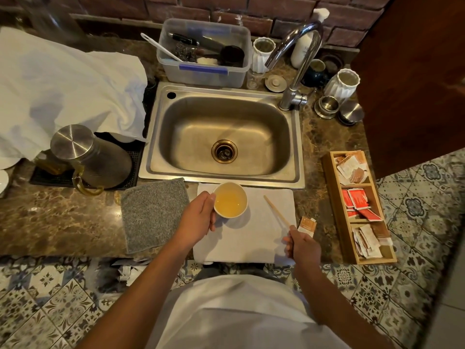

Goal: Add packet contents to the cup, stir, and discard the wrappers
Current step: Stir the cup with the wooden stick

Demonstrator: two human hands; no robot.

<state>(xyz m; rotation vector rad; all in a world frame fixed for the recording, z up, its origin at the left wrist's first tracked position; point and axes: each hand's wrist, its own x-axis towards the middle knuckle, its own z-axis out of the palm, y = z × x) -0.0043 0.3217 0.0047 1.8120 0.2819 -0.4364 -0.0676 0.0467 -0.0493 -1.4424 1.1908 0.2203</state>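
Plainly the cup [230, 200], gripped by the left hand [198, 217] at centre frame on the white cloth [251, 238], lay up-left of the right hand [300, 244], which pinched the wooden stirrer [276, 214], its long axis slanting toward the cup.

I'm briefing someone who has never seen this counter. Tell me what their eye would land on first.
First, the white cup of yellowish liquid on the white cloth in front of the sink, gripped by the left hand. Next, the wooden stir stick held by the right hand, its tip outside the cup. Then the red packets in the wooden organizer at the right.
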